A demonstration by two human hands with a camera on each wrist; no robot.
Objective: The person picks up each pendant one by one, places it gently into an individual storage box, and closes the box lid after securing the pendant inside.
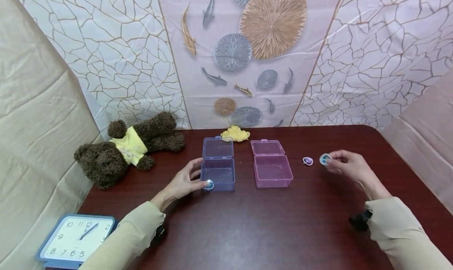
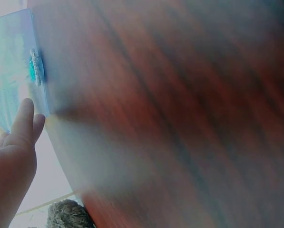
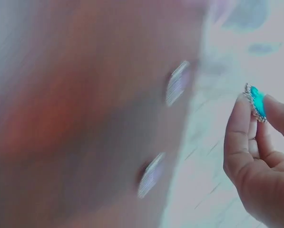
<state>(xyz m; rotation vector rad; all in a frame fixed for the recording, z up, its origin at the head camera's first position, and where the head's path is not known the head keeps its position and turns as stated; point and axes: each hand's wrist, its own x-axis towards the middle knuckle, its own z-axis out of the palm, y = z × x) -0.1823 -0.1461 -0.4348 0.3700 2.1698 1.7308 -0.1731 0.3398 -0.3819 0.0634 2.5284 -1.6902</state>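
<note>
My right hand [image 1: 348, 166] pinches a turquoise gem with a pale beaded rim [image 3: 257, 102] between thumb and fingertips, above the right of the table. A purple gem [image 1: 308, 161] lies just left of it; the right wrist view shows two purple gems [image 3: 179, 83]. My left hand [image 1: 185, 179] is at the left side of an open, clear blue box [image 1: 223, 185], its fingers extended. Another turquoise gem [image 1: 209, 184] appears at the box's front left corner by the thumb. In the left wrist view a gap separates this gem [image 2: 35, 69] from the hand.
An open pink box [image 1: 272, 182] stands right of the blue one. Yellow yarn [image 1: 236, 134] lies behind the boxes. A brown teddy bear [image 1: 102, 164] in a yellow top lies at the back left, and a blue-framed clock [image 1: 76, 238] sits at the front left.
</note>
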